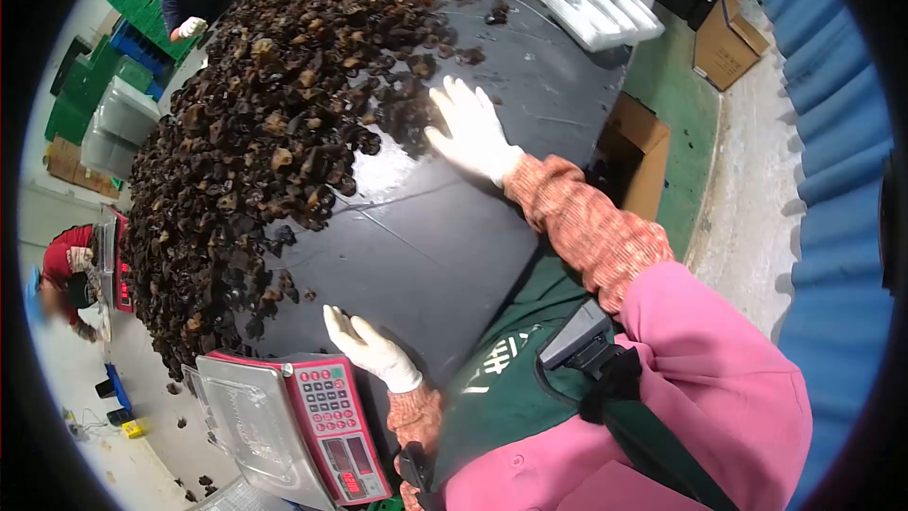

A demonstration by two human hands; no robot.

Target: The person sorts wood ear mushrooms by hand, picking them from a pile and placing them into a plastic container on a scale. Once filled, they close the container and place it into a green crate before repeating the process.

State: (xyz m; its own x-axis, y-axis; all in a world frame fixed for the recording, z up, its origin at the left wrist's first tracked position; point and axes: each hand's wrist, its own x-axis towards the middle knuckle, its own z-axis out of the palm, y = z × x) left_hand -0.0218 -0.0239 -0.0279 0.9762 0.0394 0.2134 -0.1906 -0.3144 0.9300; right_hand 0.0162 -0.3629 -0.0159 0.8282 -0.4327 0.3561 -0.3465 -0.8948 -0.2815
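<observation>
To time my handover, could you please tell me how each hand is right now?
Left hand: open, nothing visible in it.
Right hand: open, fingers spread, nothing visible in it.

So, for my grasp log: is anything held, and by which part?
Nothing is held: the right hand is spread over the table, the left hand open near the scale.

1. Heap of pieces (274, 114): on the bench (426, 255), before the left hand (374, 348) and the right hand (471, 132).
2. Scale (322, 416): just left of the left hand.
3. Trays (605, 17): on the bench, right of the right hand.
4. Open carton (649, 166): beside the bench, right of and behind the right hand.
</observation>
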